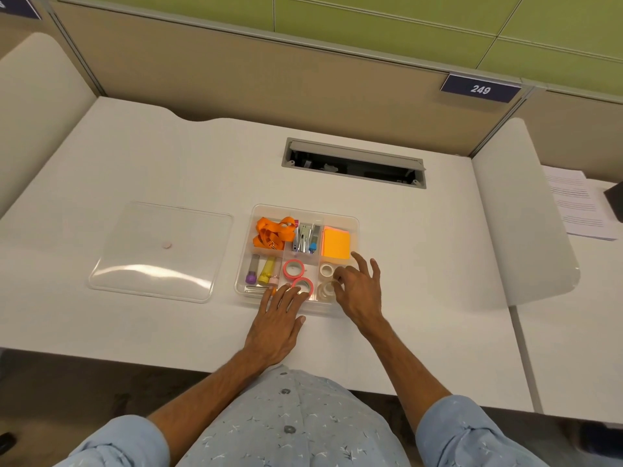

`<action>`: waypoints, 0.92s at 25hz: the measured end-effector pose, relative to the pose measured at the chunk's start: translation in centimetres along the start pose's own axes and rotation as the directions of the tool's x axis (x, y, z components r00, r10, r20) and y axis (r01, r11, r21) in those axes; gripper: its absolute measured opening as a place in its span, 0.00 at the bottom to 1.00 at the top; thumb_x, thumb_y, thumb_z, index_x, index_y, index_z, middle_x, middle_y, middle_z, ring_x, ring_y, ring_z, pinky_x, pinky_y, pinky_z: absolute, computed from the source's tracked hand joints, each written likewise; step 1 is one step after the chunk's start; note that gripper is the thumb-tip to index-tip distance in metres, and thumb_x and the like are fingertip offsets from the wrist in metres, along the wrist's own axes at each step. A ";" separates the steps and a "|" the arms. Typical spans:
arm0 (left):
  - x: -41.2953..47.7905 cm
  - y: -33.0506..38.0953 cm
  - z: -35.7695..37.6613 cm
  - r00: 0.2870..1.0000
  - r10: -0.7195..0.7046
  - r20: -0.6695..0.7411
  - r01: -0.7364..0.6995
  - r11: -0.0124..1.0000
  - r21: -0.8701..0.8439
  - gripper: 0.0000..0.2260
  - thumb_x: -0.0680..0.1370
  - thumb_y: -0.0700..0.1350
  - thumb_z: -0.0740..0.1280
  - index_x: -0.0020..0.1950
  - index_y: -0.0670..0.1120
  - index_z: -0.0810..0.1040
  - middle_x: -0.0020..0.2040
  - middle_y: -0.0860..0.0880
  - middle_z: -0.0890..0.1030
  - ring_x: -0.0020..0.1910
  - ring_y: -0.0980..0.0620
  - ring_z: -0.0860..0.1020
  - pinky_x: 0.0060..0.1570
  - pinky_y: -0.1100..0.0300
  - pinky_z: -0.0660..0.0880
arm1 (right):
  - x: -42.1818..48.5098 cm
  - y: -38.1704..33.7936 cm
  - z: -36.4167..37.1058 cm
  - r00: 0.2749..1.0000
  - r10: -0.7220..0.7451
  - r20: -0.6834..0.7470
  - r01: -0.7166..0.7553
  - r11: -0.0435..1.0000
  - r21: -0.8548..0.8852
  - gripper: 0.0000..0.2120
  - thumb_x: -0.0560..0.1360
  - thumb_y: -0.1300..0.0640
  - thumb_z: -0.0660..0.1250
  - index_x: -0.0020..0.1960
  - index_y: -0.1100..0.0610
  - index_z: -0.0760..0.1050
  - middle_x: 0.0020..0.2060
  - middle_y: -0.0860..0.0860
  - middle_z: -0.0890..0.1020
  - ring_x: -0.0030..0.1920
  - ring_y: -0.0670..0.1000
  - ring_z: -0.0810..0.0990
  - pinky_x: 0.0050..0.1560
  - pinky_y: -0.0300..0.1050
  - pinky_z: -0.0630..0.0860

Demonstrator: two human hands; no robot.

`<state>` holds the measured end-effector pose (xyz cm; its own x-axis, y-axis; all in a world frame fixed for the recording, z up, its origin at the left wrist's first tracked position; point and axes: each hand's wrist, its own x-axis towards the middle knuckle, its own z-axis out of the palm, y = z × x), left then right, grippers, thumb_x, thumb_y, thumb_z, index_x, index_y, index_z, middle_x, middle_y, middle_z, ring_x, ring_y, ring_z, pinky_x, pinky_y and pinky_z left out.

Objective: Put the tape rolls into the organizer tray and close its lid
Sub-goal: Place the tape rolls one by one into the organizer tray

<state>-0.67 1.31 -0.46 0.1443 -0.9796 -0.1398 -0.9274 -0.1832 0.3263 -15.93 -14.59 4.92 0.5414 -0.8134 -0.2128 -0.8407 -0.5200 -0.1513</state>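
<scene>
The clear organizer tray [337, 220] stands open on the white desk. Two pink tape rolls lie in its front middle compartment, one [293, 268] behind the other [305, 286]. A white tape roll [326, 270] and a clear tape roll [325, 291] sit in the front right compartment. My left hand [278, 323] lies flat over the tray's front edge, fingertips touching the nearer pink roll. My right hand [359, 286] hovers over the right compartment, thumb and forefinger at the clear roll, other fingers spread. The clear lid [161, 251] lies flat on the desk, left of the tray.
The tray also holds an orange lanyard [271, 232], staplers [305, 239], orange sticky notes [335, 243] and markers [261, 270]. An open cable slot [354, 163] is set into the desk behind the tray. Printed papers [576, 203] lie at the far right.
</scene>
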 end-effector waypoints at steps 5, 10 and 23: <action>0.0 0.0 -0.1 1.000 0.004 -0.013 -0.004 1.000 -0.002 0.24 0.87 0.55 0.58 0.82 0.49 0.66 0.83 0.44 0.69 0.84 0.42 0.64 0.85 0.37 0.55 | 0.5 0.5 -0.5 0.998 0.027 -0.052 -0.027 1.000 0.000 0.14 0.85 0.49 0.63 0.63 0.50 0.85 0.67 0.48 0.83 0.82 0.52 0.64 0.84 0.57 0.57; -0.1 0.0 -0.1 1.000 0.011 -0.029 -0.011 1.000 0.001 0.23 0.86 0.54 0.61 0.81 0.48 0.69 0.81 0.44 0.71 0.82 0.41 0.67 0.84 0.37 0.57 | 1.3 -0.9 -0.4 0.999 0.005 0.050 0.000 0.995 -0.102 0.13 0.84 0.50 0.66 0.63 0.51 0.86 0.67 0.50 0.85 0.83 0.54 0.64 0.87 0.60 0.53; 0.0 -0.5 0.1 1.000 0.024 0.002 -0.023 0.999 -0.040 0.28 0.87 0.56 0.59 0.85 0.49 0.59 0.86 0.46 0.61 0.86 0.42 0.58 0.86 0.38 0.51 | 0.1 -1.5 0.8 0.995 0.027 0.094 -0.023 0.999 -0.041 0.16 0.85 0.47 0.62 0.65 0.50 0.85 0.69 0.48 0.84 0.88 0.51 0.54 0.88 0.64 0.41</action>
<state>-0.27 1.43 -0.68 0.1216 -0.9834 -0.1344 -0.9160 -0.1634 0.3665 -14.58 -13.70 4.30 0.5176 -0.7988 -0.3065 -0.8526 -0.5116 -0.1064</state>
